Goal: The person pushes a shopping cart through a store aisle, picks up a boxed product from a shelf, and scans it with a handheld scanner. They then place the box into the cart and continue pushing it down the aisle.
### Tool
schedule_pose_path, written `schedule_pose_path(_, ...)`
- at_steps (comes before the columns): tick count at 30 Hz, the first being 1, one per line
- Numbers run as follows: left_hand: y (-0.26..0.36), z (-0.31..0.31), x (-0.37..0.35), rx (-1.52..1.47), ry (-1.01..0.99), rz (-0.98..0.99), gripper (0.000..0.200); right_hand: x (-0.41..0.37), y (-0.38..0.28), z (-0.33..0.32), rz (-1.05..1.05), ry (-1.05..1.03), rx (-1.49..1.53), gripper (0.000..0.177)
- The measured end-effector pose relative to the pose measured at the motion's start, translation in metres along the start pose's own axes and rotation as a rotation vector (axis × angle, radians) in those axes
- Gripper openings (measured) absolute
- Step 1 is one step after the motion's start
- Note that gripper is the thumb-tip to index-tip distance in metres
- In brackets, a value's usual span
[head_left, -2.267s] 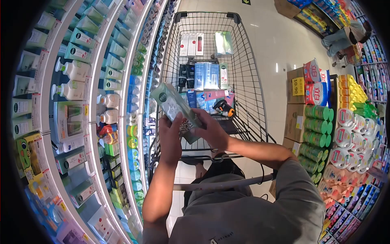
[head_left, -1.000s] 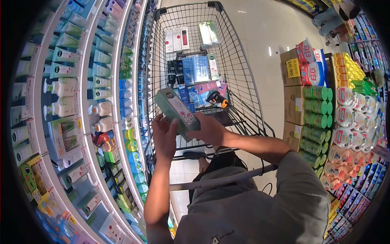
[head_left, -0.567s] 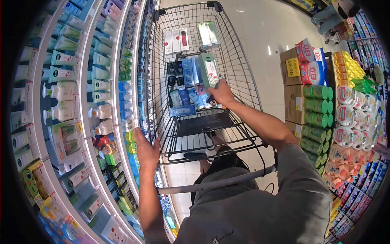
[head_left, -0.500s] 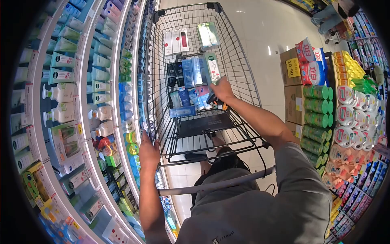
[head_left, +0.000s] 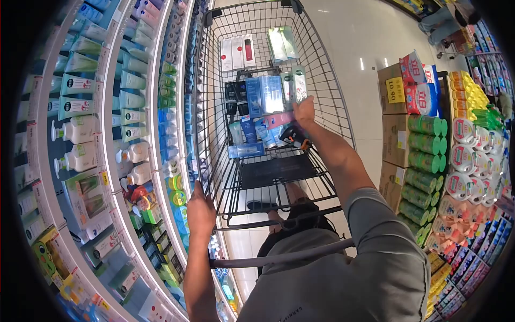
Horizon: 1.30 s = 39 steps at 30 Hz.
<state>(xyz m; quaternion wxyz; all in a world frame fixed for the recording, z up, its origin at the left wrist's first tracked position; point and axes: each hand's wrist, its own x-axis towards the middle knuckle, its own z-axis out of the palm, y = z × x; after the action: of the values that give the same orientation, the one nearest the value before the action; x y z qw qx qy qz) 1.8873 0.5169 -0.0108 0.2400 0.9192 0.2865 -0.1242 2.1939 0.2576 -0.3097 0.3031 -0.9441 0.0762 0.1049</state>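
Note:
Inside the wire shopping cart (head_left: 339, 121), my right hand (head_left: 304, 111) is closed at the near end of a narrow green-and-white box (head_left: 299, 83). The box lies along the right side of the load, beside a blue clear-fronted box (head_left: 264, 95). A black object with orange parts (head_left: 294, 136) sits just below that wrist. At the cart's left rim is my left hand (head_left: 201, 210), its fingers partly hidden as they curl at the side. Dark tubes (head_left: 236, 97), blue and white tubes (head_left: 263, 131) and a flat blue box (head_left: 247, 149) lie in the cart.
White-and-red boxes (head_left: 236, 52) and a green pack (head_left: 282, 44) lie at the cart's far end. Shelves of tubes and pump bottles (head_left: 80, 129) run close along the left. On the right stand cartons (head_left: 394, 139) and green canisters (head_left: 426, 142). A person (head_left: 442, 27) is at the far right.
My right hand has moved right and slightly nearer with the green-and-white box, which now lies lower among the goods. My left hand has slid slightly nearer along the cart's side.

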Motion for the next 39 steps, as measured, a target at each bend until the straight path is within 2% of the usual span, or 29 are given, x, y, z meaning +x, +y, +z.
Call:
schedule_pose_path(5, -0.001, 0.002, 0.001, 0.050, -0.024, 0.009, 0.053, -0.001, 0.005, 0.011, -0.052, 0.090, -0.145, 0.055)
schedule_pose_path(11, -0.004, 0.005, 0.000, 0.060, -0.009, 0.032, 0.052, -0.002, -0.009, 0.009, -0.007, 0.148, -0.289, 0.044)
schedule_pose_path(18, -0.001, 0.002, 0.000, 0.054, -0.030, 0.016, 0.052, -0.009, -0.020, 0.030, 0.187, 0.294, -0.240, 0.043)
schedule_pose_path(20, -0.002, 0.002, 0.000, 0.049, -0.032, 0.002, 0.052, -0.019, -0.027, 0.025, 0.197, 0.290, -0.179, 0.045)
schedule_pose_path(23, -0.005, 0.006, 0.000, 0.052, 0.002, 0.041, 0.052, -0.022, -0.020, 0.019, 0.089, 0.288, -0.130, 0.046)
schedule_pose_path(26, -0.002, 0.006, -0.001, 0.066, -0.022, 0.023, 0.053, -0.022, -0.024, 0.012, 0.090, 0.259, -0.183, 0.046)
schedule_pose_path(32, 0.000, 0.008, -0.002, 0.086, -0.033, 0.014, 0.055, -0.011, -0.012, 0.041, 0.120, 0.384, -0.291, 0.040)
schedule_pose_path(35, 0.000, 0.007, -0.003, 0.094, -0.034, 0.004, 0.055, -0.008, -0.011, 0.043, 0.161, 0.314, -0.230, 0.042)
schedule_pose_path(39, -0.003, 0.011, -0.003, 0.082, -0.020, 0.003, 0.053, -0.001, 0.000, 0.049, 0.193, 0.219, -0.176, 0.052)
